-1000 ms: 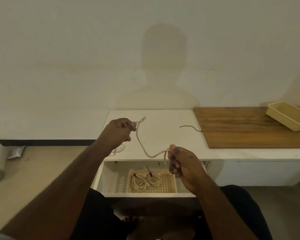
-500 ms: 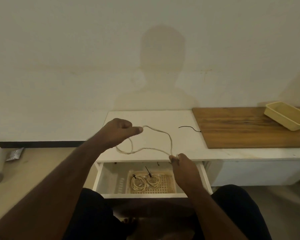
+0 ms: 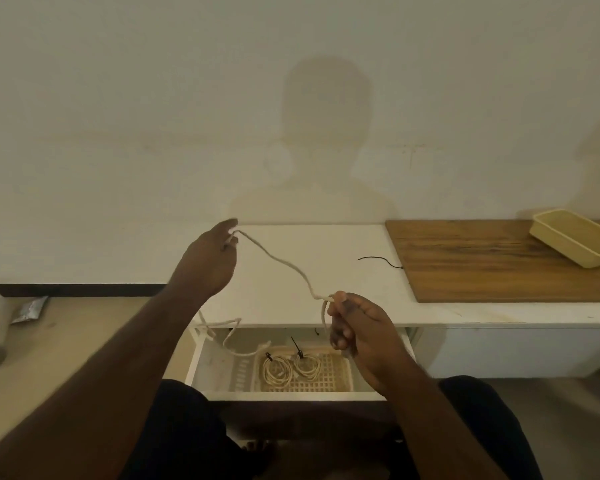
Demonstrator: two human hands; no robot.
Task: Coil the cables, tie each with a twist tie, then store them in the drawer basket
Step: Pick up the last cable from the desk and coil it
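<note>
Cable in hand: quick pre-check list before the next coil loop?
1. Left hand pinches the cable: ok.
2. Right hand grips the loop end: ok.
3. Span between the hands free of knots: ok.
4. Trailing slack clear: not ok, it hangs over the open drawer edge.
5. Twist tie available on the white top: ok.
6. Room in the drawer basket beside the two tied coils: ok.
</note>
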